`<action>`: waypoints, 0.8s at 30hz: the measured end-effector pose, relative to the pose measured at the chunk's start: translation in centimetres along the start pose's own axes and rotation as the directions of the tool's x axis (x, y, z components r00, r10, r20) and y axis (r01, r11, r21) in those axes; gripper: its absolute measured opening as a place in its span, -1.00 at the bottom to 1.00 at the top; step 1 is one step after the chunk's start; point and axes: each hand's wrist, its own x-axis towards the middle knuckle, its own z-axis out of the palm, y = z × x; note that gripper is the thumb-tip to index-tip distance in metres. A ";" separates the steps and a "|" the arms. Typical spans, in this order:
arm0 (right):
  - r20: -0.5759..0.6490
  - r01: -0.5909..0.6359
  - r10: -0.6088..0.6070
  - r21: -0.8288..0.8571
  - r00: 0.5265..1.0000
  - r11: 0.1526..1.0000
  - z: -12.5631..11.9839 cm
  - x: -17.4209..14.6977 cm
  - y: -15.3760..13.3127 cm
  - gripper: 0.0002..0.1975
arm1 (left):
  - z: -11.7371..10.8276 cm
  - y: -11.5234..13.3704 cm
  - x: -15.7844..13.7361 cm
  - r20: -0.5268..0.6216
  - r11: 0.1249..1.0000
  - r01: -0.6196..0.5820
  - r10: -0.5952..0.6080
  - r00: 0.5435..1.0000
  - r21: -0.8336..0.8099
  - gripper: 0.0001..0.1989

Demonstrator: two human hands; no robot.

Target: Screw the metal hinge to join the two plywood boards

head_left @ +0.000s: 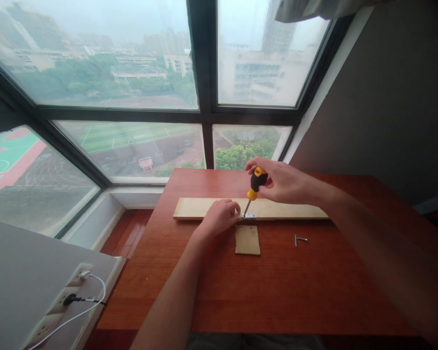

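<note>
My right hand [281, 180] is wrapped round the yellow-and-black handle of a screwdriver [258, 181]. Its shaft slants down, and the tip meets a small silver metal plate [250, 216] at the near edge of a long pale wooden board [193, 208]. My left hand [222, 215] rests on the board just left of that plate, fingers curled and pinched together close to the screwdriver tip. Whatever the left fingertips grip, if anything, is too small to make out. In front of the board lies a tan square piece [247, 240] of card-like material.
Two small metal screws [300, 239] lie on the reddish-brown wooden table [263, 291], right of the tan square. Windows [138, 150] rise behind the table. At lower left, wall sockets [63, 299] hold plugs, and a white cable [76, 316] hangs there.
</note>
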 end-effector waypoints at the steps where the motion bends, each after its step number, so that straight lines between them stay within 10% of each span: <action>1: -0.028 -0.020 0.018 -0.043 0.999 0.999 0.0 0.0 -0.1 -0.60 | 0.0 0.0 0.0 0.001 1.000 0.001 -0.001 1.000 -0.001 -0.94; 24: -0.171 -0.140 0.100 -0.239 0.980 0.961 0.5 -0.2 -0.6 -0.81 | -0.1 0.1 0.0 0.013 1.000 0.011 -0.011 1.000 0.002 -0.94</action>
